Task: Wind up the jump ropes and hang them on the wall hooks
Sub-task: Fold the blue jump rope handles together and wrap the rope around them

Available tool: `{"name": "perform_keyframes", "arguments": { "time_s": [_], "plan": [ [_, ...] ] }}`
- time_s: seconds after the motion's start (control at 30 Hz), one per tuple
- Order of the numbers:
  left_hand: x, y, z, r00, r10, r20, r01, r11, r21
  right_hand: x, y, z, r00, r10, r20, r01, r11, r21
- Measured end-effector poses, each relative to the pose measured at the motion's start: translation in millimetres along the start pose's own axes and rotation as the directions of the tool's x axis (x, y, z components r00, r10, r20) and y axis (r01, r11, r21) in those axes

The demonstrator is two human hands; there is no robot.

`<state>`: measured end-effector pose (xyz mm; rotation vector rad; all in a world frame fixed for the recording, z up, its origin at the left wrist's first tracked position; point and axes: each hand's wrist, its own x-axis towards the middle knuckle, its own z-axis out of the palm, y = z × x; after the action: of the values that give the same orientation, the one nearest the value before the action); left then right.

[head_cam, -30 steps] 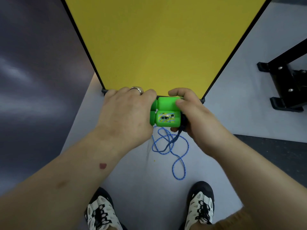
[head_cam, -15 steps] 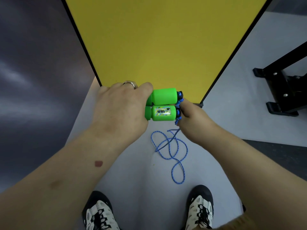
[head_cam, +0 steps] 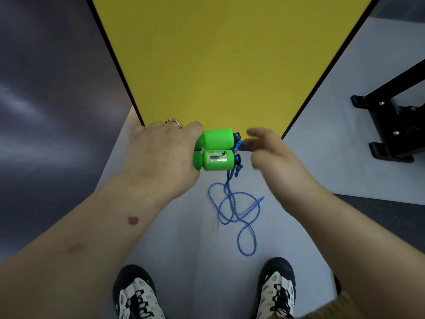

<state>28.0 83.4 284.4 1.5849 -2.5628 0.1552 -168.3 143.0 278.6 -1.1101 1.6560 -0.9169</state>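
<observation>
Left hand (head_cam: 161,157) fingers clamp smooth green handles (head_cam: 215,149) — right hand (head_cam: 271,155) fingers apart, blurred.

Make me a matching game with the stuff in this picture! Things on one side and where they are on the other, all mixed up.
Things:
1. green handles
2. blue rope
3. ring
4. black stand

Places:
A. on the floor at the far right
B. on a finger of the left hand
C. gripped side by side in the left hand
D. hanging from the handles in loose loops, between the two shoes

Pairs: 1-C, 2-D, 3-B, 4-A
</observation>
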Motion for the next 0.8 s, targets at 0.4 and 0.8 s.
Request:
{"name": "perform_keyframes", "arguments": {
  "time_s": [0.4,0.8],
  "plan": [
    [-4,17,-1,0.996,0.057,-0.067,-0.060,0.997,-0.045,-4,-14,27,0.988,-0.113,-0.104,0.122,0.989,0.082],
    [-2,8,-14,0.998,0.018,0.054,-0.014,0.997,-0.081,19,-6,-12,0.961,0.022,0.275,-0.075,0.981,0.181]
  ]
}}
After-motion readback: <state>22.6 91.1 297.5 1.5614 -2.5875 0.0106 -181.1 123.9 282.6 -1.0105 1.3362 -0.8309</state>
